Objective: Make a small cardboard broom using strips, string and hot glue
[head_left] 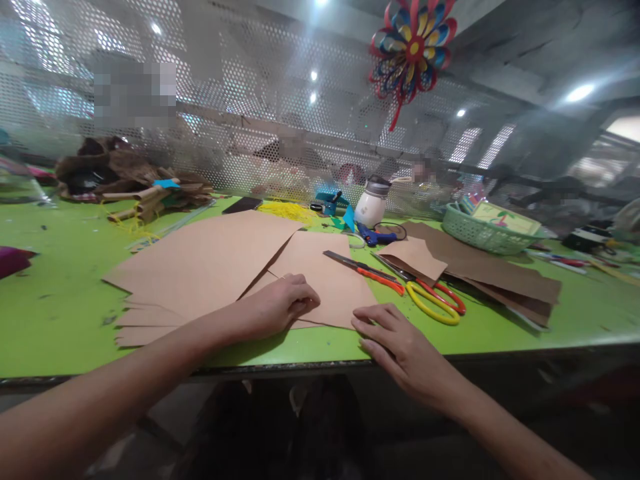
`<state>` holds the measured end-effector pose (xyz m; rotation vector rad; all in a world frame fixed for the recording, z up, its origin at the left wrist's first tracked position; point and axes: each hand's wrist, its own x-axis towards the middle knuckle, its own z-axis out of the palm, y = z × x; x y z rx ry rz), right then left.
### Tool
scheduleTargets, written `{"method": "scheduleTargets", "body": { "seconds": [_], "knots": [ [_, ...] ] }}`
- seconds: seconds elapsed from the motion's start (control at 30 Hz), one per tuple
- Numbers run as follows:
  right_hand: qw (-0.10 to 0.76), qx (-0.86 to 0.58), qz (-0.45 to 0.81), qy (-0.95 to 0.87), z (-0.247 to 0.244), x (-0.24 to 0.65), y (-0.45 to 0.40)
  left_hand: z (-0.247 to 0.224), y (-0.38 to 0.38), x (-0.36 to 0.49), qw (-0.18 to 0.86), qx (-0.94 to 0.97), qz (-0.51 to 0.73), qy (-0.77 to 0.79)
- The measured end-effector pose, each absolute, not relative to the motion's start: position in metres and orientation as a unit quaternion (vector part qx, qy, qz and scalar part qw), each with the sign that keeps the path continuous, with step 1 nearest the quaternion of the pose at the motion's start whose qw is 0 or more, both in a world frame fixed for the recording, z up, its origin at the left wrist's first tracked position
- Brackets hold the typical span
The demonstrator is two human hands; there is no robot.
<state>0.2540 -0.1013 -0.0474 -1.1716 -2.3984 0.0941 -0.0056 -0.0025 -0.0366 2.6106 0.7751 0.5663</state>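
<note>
Curled fingers close my left hand point(295, 301) over a tan sheet of kraft paper point(327, 273) near the table's front edge; whatever is between the fingertips is hidden. Fingers stretched and slightly apart, my right hand point(395, 343) touches that sheet's near right corner. A larger tan stack of paper sheets point(200, 257) lies to the left, partly under my left forearm. Just beyond my right hand are an orange-handled utility knife point(370, 271), partly on the sheet, and scissors point(433, 300) with one yellow and one red handle loop.
Dark brown sheets point(493, 267) lie right, near a green basket point(480, 230). Behind stand a white bottle point(371, 202), a blue glue gun point(375, 235) and yellow shredded strands point(287, 212). Brown paper rolls point(150, 197) sit back left, before a perforated panel point(250, 87). A colourful flower ornament point(414, 50) hangs above.
</note>
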Motion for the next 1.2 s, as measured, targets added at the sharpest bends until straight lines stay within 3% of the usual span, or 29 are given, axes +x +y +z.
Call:
{"method": "scheduleTargets", "body": {
  "seconds": [0.4, 0.7, 0.97, 1.2],
  "knots": [
    [0.152, -0.442, -0.034, -0.883, -0.039, 0.248, -0.112, -0.038, -0.003, -0.007, 0.160, 0.929, 0.197, 0.268],
    [0.200, -0.433, -0.042, -0.878, -0.045, 0.254, -0.112, -0.021, -0.013, -0.019, 0.172, 0.933, 0.197, 0.246],
    [0.164, -0.444, -0.111, -0.874, -0.039, 0.231, -0.112, -0.031, -0.033, -0.032, 0.076, 0.962, 0.174, 0.196],
    [0.105, -0.472, -0.081, -0.871, -0.034, 0.208, -0.104, -0.028, -0.041, -0.027, 0.043, 0.964, 0.128, 0.229]
  ]
}}
